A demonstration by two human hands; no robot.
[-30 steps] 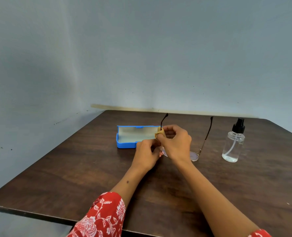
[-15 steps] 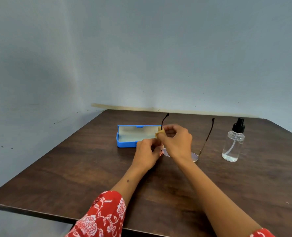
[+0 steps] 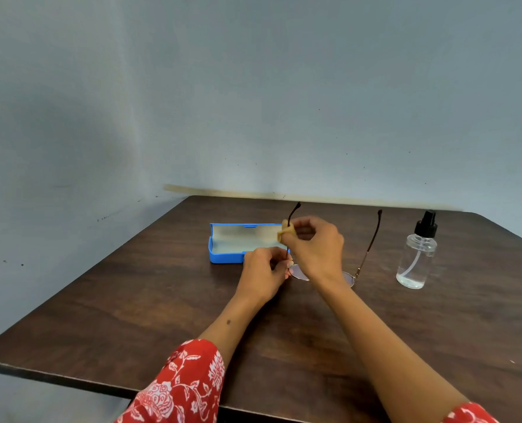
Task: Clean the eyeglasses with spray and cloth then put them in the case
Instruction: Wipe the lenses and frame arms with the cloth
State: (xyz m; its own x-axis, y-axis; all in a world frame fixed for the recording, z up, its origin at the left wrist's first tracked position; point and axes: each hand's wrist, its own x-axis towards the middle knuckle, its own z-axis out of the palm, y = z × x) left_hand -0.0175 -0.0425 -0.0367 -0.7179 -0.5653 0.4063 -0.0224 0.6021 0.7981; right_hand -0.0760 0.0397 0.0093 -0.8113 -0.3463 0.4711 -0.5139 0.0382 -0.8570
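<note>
Head view, the only one: glasses (image 3: 364, 257) held upright over the tabletop (image 3: 131, 315), lenses down and close to the wood, both temples pointing up and away. Left hand (image 3: 261, 274) curled, fingers pinching the frame at the near-left lens corner to steady it. Right hand (image 3: 313, 250) curled round a small tan cloth (image 3: 285, 232), pinching it onto the left temple well up the arm, just below the dark tip. Against the frames of a second ago the cloth pinch sits at much the same height on that temple and the glasses have tilted only slightly; the right temple tip reads a touch further right. Judgement: wiping is under way and has gone from the lenses to the arm, or is working back and forth along it; little travel visible. Spray (image 3: 417, 254) stands upright on the right, well apart from the hands, untouched now, a little liquid in the bottom. Case (image 3: 223, 256) lies open behind the left hand, blue shell, pale lining, nothing seen in it. Remaining, as it looks: finish the temples, fold them, lay the glasses in the case. Risk: thin wire frame, easy to bend under a hard pinch.
</note>
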